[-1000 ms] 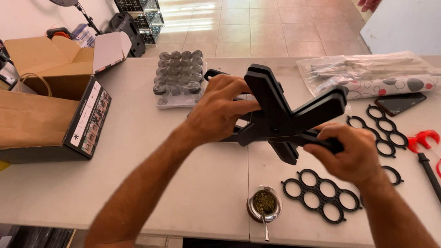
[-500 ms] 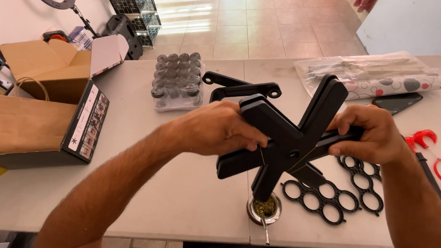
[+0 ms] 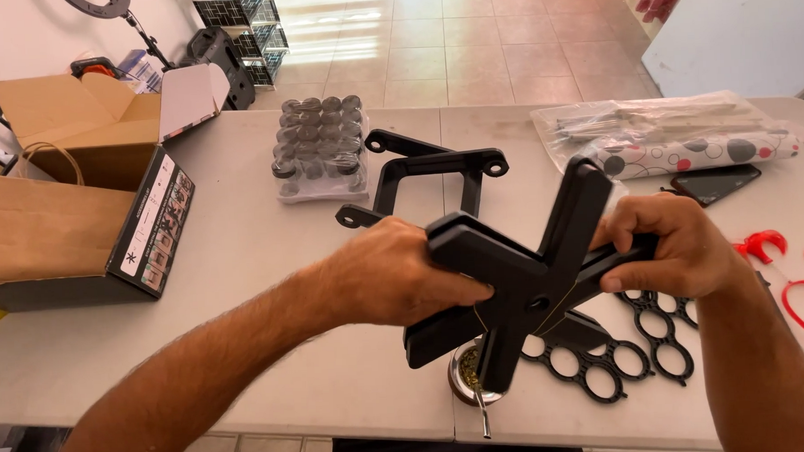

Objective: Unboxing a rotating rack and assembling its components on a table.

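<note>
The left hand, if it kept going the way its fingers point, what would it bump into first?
The left hand points rightward and already grips the black cross-shaped part. Past that part, the first thing in line looks like the right hand on the opposite arm, though depth is hard to judge.

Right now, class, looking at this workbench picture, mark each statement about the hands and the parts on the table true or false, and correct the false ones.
1. Both hands grip the black X-shaped part. True.
2. The left hand rests flat on the table. False: it holds one arm of the part.
3. A black bracket frame lies behind the part. True.
4. The wrapped pack of round caps sits inside the cardboard box. False: it lies on the table.
5. The right hand holds red clips. False: the red pieces lie apart, at the right.
</note>
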